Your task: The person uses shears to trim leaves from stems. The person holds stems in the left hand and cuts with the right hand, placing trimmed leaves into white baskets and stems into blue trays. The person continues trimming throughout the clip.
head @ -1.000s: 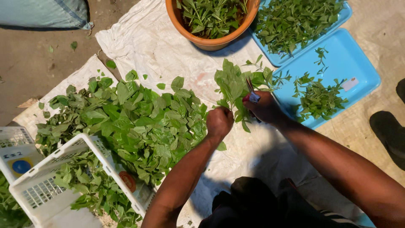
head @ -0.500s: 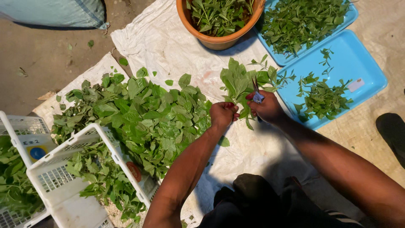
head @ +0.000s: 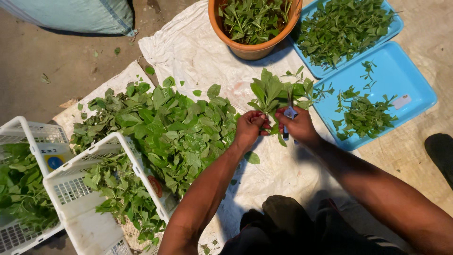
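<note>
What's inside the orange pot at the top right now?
The orange pot holds leafy green stems, filling it to the rim. The greens cover its bottom, so anything beneath them cannot be seen. The picture's top edge cuts off its far rim.

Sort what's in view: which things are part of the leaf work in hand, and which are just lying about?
In use:
left hand and right hand, both gripping the bunch of green leafy stems
small blue-handled cutter in the right hand
loose heap of green leaves
nearer blue plastic tray

Lying about:
terracotta pot of greens
white plastic crates
pale blue sack
</note>
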